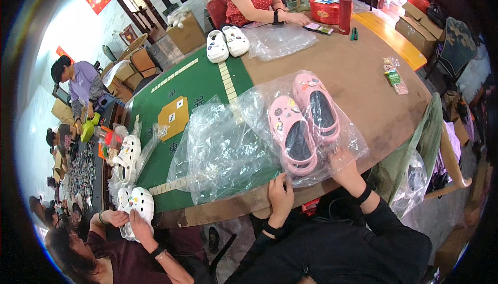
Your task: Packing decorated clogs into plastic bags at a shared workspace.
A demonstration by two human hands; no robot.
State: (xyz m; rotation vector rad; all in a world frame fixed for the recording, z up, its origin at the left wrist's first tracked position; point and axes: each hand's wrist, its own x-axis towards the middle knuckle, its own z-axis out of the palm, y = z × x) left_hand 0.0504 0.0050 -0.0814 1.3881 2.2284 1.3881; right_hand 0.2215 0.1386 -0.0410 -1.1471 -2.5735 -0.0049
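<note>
A pair of pink clogs with small charms, the left clog (293, 136) and the right clog (317, 108), lies side by side inside a clear plastic bag (355, 141), heels toward me. My left hand (280, 197) is closed, its fingers pinching the bag's near edge just below the left clog's heel. By the right clog's heel is my right hand (346, 168), partly covered by the clear film, its fingertips blurred. Several flat clear plastic bags (223, 154) lie on the table left of the clogs.
Across the table (378, 92), a person in red (249, 1) sits by white clogs (218, 46), a phone (317, 28) and a red cylinder (344, 15). At lower left, another person's hands (136, 221) handle a white clog (141, 201). A small packet (396, 79) lies at right.
</note>
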